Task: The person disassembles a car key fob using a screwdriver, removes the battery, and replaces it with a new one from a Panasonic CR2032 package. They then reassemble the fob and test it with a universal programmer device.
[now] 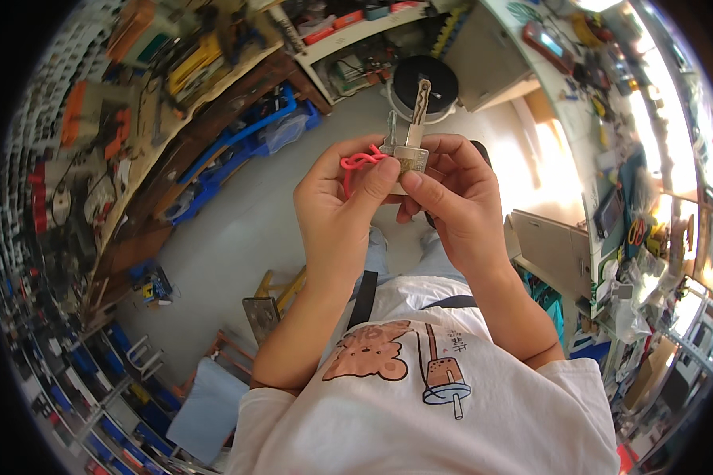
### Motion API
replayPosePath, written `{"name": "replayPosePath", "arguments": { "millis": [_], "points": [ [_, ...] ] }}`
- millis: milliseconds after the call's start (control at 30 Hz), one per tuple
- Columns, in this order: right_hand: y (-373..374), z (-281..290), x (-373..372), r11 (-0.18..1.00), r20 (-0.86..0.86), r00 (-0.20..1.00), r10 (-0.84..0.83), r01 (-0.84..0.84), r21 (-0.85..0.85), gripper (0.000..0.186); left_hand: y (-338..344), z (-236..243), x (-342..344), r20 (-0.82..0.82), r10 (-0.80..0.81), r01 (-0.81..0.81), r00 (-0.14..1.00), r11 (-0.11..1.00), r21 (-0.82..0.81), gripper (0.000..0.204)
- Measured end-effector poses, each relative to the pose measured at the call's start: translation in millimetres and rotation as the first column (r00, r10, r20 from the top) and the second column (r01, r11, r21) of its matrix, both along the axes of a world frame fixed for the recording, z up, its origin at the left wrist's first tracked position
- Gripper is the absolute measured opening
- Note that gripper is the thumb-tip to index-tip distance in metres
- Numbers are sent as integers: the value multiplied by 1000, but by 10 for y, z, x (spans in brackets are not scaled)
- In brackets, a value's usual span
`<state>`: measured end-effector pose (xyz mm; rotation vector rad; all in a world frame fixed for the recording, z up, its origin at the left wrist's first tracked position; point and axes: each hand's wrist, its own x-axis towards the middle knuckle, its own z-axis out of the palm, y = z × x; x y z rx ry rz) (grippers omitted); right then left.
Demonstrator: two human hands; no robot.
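Both hands are raised close together in the middle of the head view, thumbs almost touching. My left hand (337,198) is closed in a pinch around a small key (391,133), whose blade points away from me. A pinkish-red twisted cord (362,160) loops over the fingers of that hand. My right hand (466,194) pinches a larger flat metal key (418,119) with a wavy groove along its blade, also pointing away. The squarish heads of the keys overlap between the thumbs, partly covered, so I cannot tell whether they are joined.
A workbench with tool-filled machines (95,115) runs along the left, above blue bins (249,142). Ahead stands a round black-topped bin (425,83). A cluttered white counter (566,103) with an open cabinet door (550,249) lies right. A blue cushioned chair (212,408) is at lower left.
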<state>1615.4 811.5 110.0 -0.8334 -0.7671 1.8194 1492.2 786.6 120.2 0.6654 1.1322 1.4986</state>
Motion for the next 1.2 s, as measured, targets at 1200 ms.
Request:
{"name": "replayPosePath", "arguments": {
  "millis": [1200],
  "points": [
    [2477,149,-1654,849,-35,850,525,-526,-52,21,1821,31,-1523,186,433,-442,882,897,3,31]
  ]
}}
